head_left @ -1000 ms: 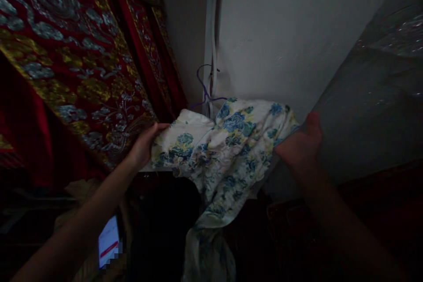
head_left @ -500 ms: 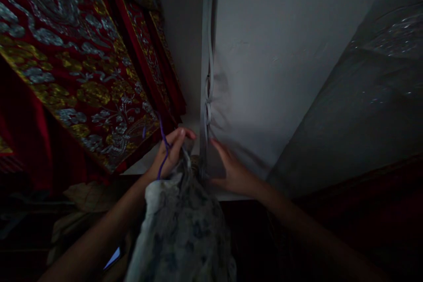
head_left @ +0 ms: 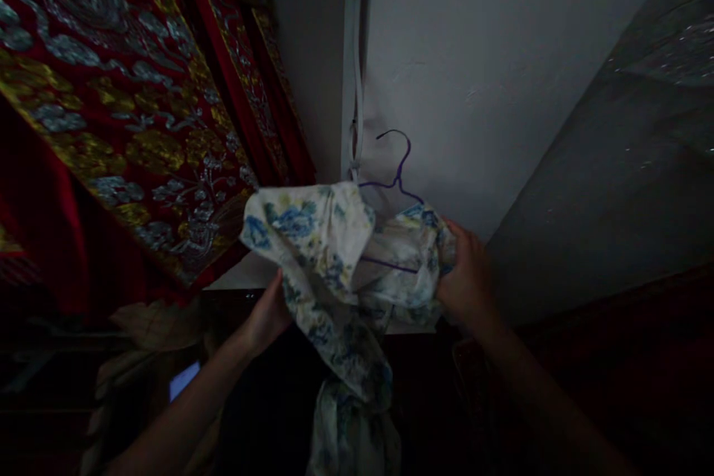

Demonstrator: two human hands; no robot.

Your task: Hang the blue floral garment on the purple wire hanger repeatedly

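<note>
A white garment with blue and yellow-green flowers (head_left: 304, 230) is spread in front of me, its lower part hanging down in folds. A purple wire hanger (head_left: 399, 178) sits inside it, the hook upright above the neckline and the lower bar showing through the opening. My right hand (head_left: 468, 275) is closed around the garment's right shoulder. On the other side, my left hand (head_left: 271, 316) grips the edge of the cloth below the left shoulder; its fingertips are partly hidden behind the fabric. The hook touches nothing that I can see.
Red cloth embroidered in gold and silver (head_left: 150, 119) hangs at the left. Pale cable (head_left: 357, 89) with loops runs down the wall (head_left: 474, 74). A greyish translucent sheet (head_left: 613, 193) covers something at the right. A lit screen (head_left: 184, 381) shows at lower left.
The garment has come up and opened out, its hanger moving from my left wrist to upright at the centre. My right hand, open before, now grips the right shoulder; my left hand has moved lower.
</note>
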